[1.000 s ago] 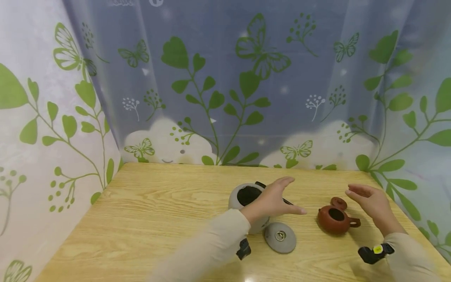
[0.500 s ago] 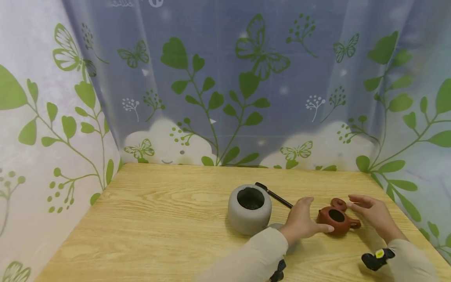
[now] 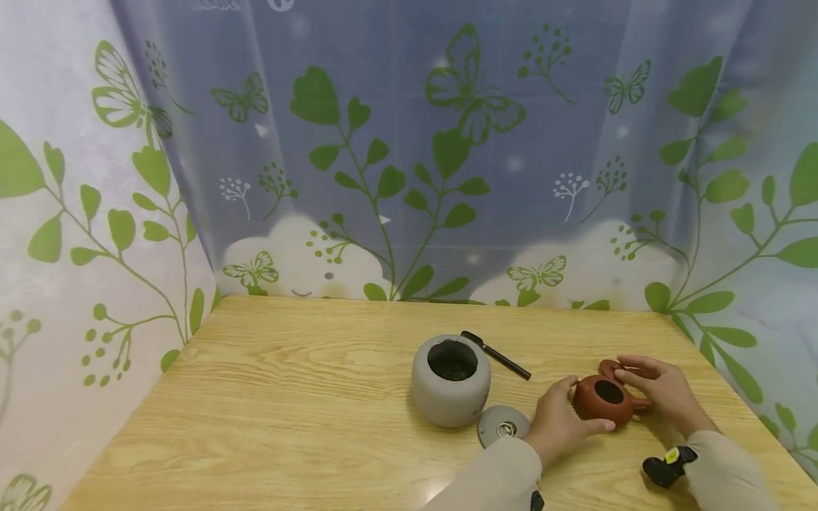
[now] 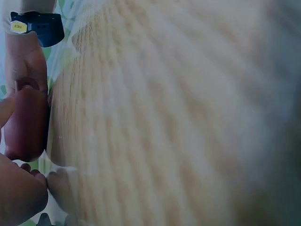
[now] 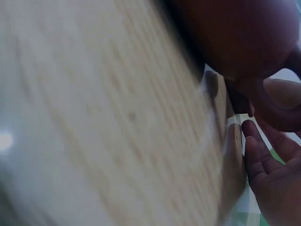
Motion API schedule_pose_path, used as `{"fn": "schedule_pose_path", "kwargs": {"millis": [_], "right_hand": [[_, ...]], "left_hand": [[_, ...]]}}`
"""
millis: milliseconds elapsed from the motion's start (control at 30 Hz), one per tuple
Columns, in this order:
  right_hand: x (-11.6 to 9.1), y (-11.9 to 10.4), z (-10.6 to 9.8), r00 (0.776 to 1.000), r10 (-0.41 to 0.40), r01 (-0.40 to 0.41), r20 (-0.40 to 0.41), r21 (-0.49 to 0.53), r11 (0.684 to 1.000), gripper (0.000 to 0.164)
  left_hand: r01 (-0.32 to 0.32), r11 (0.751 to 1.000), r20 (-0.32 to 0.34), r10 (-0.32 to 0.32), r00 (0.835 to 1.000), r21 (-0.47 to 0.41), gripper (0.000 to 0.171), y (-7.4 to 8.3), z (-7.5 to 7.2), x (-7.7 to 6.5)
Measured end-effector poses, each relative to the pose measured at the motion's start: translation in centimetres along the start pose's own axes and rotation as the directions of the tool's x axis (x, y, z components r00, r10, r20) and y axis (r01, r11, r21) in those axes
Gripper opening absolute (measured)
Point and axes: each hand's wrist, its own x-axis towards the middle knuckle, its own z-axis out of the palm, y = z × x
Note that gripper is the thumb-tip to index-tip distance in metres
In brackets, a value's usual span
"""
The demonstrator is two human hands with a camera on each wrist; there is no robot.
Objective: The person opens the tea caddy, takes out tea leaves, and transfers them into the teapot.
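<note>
A reddish-brown clay teapot (image 3: 603, 401) stands uncovered on the table. My left hand (image 3: 561, 422) holds its left side, thumb along the front and fingers curved behind; the left wrist view shows the same teapot (image 4: 29, 125) between them. Its round lid (image 3: 608, 367) lies just behind and is partly covered by my right hand (image 3: 664, 390). The right thumb and fingertips are at the lid, above the handle. In the right wrist view the right hand (image 5: 270, 174) is beside the teapot handle (image 5: 269, 115); whether it pinches the lid is hidden.
A grey round jar (image 3: 441, 397) stands open left of the teapot with dark contents inside. Its flat grey lid (image 3: 495, 422), with a ring, lies in front. Behind the jar is a black long-handled scoop (image 3: 505, 362). A patterned curtain (image 3: 409, 177) encloses the wooden table (image 3: 287, 397).
My left hand has moved right from over the grey jar to the teapot and now holds its side. My right hand has come down and left to the teapot lid.
</note>
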Motion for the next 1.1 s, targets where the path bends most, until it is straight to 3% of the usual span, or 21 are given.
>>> {"fn": "schedule_pose_path", "kwargs": {"millis": [167, 667, 1100], "right_hand": [[0.2, 0.1, 0.1, 1.0, -0.009, 0.01, -0.006, 0.031, 0.999, 0.058], [0.3, -0.2, 0.2, 1.0, 0.016, -0.016, -0.002, -0.003, 1.0, 0.053], [0.4, -0.3, 0.3, 0.999, 0.052, -0.053, -0.015, -0.059, 0.997, 0.056]], "left_hand": [[-0.046, 0.999, -0.022, 0.046, 0.999, 0.03, 0.072, -0.3, 0.3, 0.2], [0.007, 1.0, -0.133, -0.005, 0.991, 0.016, 0.06, -0.1, 1.1, 0.3], [0.027, 0.999, -0.133, -0.021, 0.991, 0.041, 0.058, -0.3, 1.1, 0.4]]}}
